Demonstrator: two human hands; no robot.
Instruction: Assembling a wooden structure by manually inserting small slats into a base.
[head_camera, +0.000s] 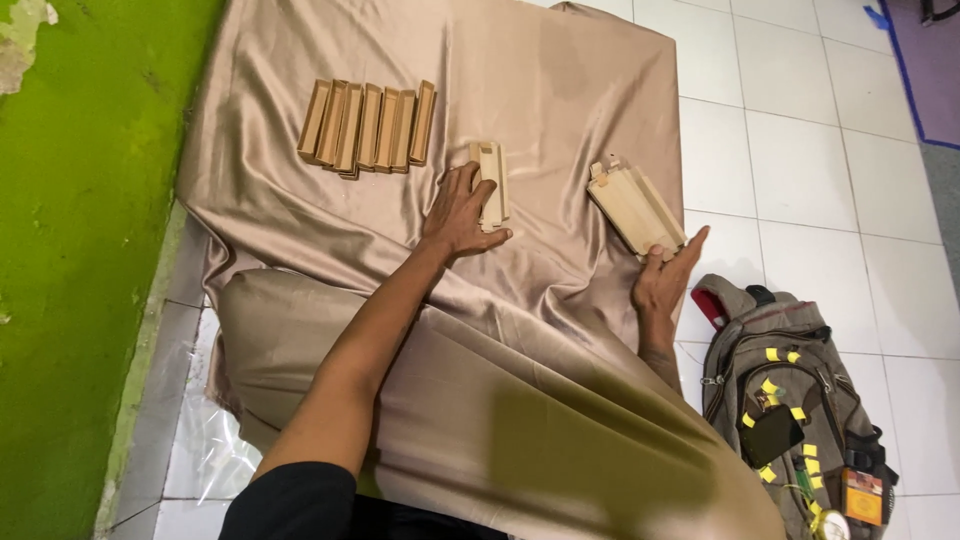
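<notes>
The left hand (460, 212) is resting on a small stack of notched wooden pieces (491, 185) near the middle of the tan satin cloth (560, 80); its fingers are curling around the stack's left edge and near end, gripping it. That stack's long axis is running near to far, with the notched end pointing far. The right hand (668, 277) is touching the near end of a second bundle of wooden pieces (635, 207) at the right; its fingers are loosely spread, pressing rather than clasping. This bundle is lying diagonally, its far end pointing far-left. A row of wooden pieces (367, 127) is standing on edge far-left. A grey-brown backpack (790, 400) is lying on the white tiled floor (800, 150) at near right.
</notes>
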